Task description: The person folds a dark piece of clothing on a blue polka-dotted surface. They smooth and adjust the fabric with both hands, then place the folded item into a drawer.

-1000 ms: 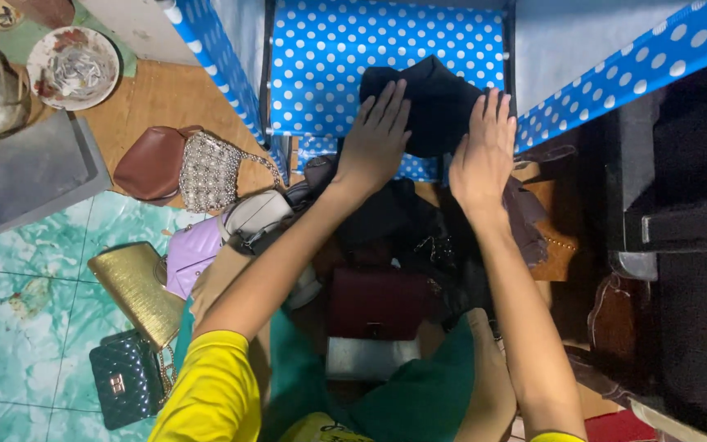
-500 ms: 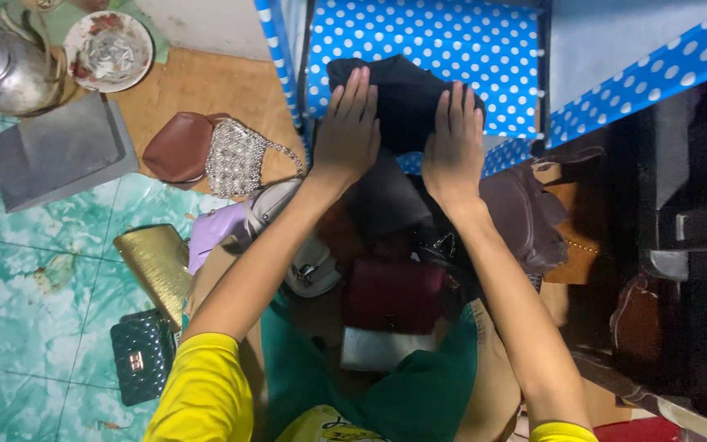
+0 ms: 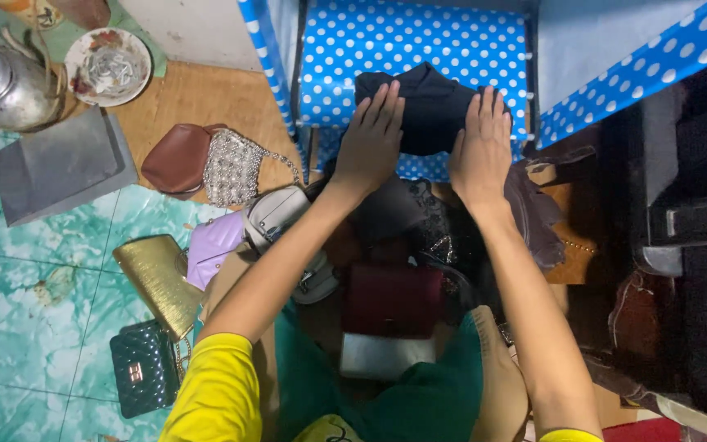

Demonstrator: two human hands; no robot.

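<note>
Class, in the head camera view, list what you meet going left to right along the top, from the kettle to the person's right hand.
Metal kettle → round dish → brown purse → silver beaded bag → left hand → dark folded cloth → right hand.

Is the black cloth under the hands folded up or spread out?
Folded: the black cloth is a compact bundle on the dotted blue shelf, with left hand and right hand flat on it.

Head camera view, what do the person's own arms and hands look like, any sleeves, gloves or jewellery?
Both arms are bare from the short bright yellow sleeves at the shoulders down. The left hand and right hand wear no gloves; no rings, watch or bracelets show. The fingers are uncovered, with short plain nails as far as the view shows.
</note>
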